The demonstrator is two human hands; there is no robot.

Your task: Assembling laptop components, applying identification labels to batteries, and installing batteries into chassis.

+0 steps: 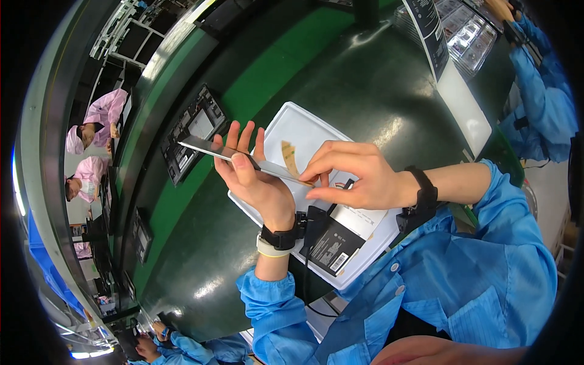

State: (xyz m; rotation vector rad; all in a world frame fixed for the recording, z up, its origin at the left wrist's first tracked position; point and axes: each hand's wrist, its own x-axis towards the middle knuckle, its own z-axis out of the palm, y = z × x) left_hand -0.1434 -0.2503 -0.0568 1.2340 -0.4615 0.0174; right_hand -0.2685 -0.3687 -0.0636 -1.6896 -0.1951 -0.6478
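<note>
My left hand point(261, 182) holds a thin, flat battery pack point(204, 145) tilted and seen almost edge-on, thumb on the near side and fingers behind. At the pack's right end, my right hand point(365, 176) pinches with thumb and fingers. A tan strip with green marks point(289, 158), which looks like adhesive tape, curls up beside those fingertips. Whether the strip is still attached to the pack is hidden. Both hands are above a white tray point(291, 112), where a black-labelled battery pack point(331, 248) with a white section lies near my left wrist.
Black laptop chassis point(196, 132) lies on the green line at left, with another point(142, 236) farther down. At upper right stand black-and-white packs point(427, 30) and a clear parts tray point(471, 39). Co-workers in blue point(541, 103) and pink point(104, 115) sit around.
</note>
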